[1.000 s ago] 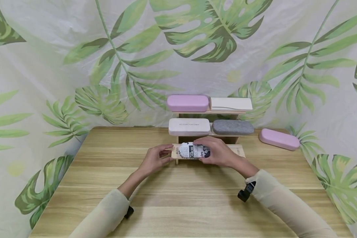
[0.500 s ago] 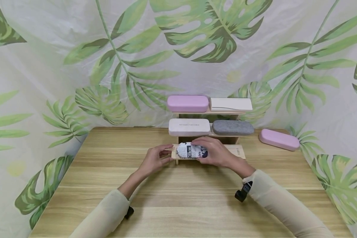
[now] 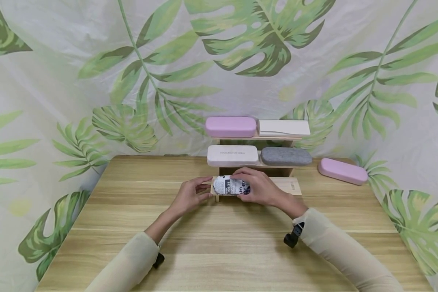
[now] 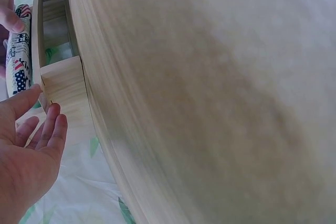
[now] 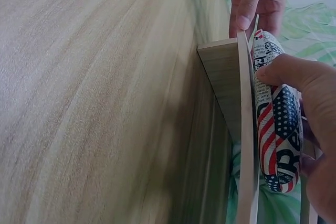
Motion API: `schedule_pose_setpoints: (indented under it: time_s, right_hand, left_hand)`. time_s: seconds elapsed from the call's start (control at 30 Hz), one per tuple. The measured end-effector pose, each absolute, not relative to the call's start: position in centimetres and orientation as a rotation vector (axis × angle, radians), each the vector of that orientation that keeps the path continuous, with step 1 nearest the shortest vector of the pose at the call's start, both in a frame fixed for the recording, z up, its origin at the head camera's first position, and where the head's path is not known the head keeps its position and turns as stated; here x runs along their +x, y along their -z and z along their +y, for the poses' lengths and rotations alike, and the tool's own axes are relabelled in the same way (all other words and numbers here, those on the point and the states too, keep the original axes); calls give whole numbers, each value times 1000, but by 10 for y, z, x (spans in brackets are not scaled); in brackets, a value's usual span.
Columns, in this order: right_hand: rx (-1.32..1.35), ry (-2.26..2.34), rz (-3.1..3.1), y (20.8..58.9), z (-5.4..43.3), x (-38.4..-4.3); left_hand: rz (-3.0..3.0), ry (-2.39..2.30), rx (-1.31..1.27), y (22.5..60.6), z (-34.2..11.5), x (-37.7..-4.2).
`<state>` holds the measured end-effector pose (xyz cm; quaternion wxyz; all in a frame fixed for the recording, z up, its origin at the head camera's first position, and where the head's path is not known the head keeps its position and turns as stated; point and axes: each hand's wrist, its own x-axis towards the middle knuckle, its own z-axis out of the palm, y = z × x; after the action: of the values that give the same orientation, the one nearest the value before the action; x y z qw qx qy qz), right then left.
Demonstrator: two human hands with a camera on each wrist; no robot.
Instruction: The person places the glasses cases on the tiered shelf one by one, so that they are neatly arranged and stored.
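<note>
On the lowest tier of a stepped wooden rack (image 3: 286, 185) lies a glasses case (image 3: 224, 186) with newspaper print. The right wrist view shows stars and red stripes on this glasses case (image 5: 278, 124) too. My right hand (image 3: 258, 187) grips its right part between thumb and fingers, covering that end. My left hand (image 3: 190, 194) holds the left end of the same tier; in the left wrist view the thumb of that hand (image 4: 29, 156) is at the board's edge and its fingers are beside the rack's side panel (image 4: 65, 85).
A pink case (image 3: 230, 127) and a white case (image 3: 284, 127) occupy the top tier. The middle tier bears a white lettered case (image 3: 232, 156) and a grey fabric case (image 3: 286, 156). Another pink case (image 3: 343, 171) lies on the wooden table (image 3: 219, 251), right of the rack.
My right hand has slid the newspaper-print glasses case leftward along the lowest tier, to near its left end. My left hand has stayed in place.
</note>
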<state>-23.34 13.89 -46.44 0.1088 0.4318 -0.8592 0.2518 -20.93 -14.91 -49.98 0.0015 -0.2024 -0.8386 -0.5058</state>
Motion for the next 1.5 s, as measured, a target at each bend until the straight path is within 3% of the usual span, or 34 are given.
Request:
schedule_pose_setpoints:
  time_s: [1.5]
  right_hand:
    - [1187,-627,-2510,475,135,-233]
  left_hand:
    - [-2571,1763,-661,502,-148,-211]
